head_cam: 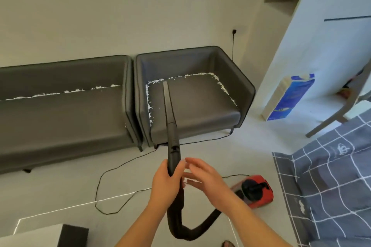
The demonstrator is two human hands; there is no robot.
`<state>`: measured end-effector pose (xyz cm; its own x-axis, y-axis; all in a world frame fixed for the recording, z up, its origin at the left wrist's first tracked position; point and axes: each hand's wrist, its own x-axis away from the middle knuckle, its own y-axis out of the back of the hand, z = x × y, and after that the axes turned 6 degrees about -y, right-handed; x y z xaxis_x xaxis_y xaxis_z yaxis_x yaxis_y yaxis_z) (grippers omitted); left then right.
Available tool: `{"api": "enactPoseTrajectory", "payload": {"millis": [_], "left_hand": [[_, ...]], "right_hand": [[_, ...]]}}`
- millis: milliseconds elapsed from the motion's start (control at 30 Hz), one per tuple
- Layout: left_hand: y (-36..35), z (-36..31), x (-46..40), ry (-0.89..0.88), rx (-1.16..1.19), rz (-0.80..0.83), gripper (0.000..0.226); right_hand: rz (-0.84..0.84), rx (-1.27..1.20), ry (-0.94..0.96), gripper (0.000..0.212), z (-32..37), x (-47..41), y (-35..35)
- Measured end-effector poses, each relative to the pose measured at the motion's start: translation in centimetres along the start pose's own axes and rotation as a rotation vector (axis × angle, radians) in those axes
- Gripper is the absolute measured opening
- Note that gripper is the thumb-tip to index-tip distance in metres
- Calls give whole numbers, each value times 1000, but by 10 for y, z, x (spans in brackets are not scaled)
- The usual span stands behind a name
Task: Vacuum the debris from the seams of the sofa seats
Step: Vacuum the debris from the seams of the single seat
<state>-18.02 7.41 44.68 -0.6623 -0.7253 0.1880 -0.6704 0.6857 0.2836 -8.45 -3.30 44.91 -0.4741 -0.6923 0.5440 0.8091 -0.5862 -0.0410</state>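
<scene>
White debris [192, 75] lines the grey sofa [200, 104] seat seams.

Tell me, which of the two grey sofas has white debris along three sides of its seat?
The small single-seat sofa on the right; the long sofa shows white debris only along its back seam.

- Left hand [164, 183] grips black vacuum wand [173, 147]; grey crevice nozzle [168, 102] points at the seat of the dark grey armchair [200, 106].
- Right hand [202, 176], fingers straight, just beside the wand.
- White shredded debris [192, 76] lines seat seams, also on long grey sofa [60, 118].
- Red canister vacuum [255, 190] on floor, black hose [192, 230] looping.
</scene>
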Motion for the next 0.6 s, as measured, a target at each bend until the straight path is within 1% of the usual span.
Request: {"api": "enactPoseTrajectory", "payload": {"millis": [67,133,233,300,367,467,600], "left_hand": [[4,-14,-6,3,19,-59,28],[3,-29,-15,-13,34,-69,31],[-6,-54,-35,-24,4,-84,47],[-12,-69,-50,-83,-33,-87,56],[-21,-84,-67,-132,-67,-54,62],[-42,-103,-90,-145,-77,-38,62],[-73,-122,-120,-139,-58,29,55]], "right_hand": [[50,-9,31,32,9,1,-9],[81,-43,54,30,23,0,-15],[89,-65,87,31,40,-5,-8],[81,-53,117,33,50,-11,3],[68,-68,129,31,60,-19,15],[21,-144,132,29,74,-34,33],[-101,-207,81,33,98,-59,61]]}}
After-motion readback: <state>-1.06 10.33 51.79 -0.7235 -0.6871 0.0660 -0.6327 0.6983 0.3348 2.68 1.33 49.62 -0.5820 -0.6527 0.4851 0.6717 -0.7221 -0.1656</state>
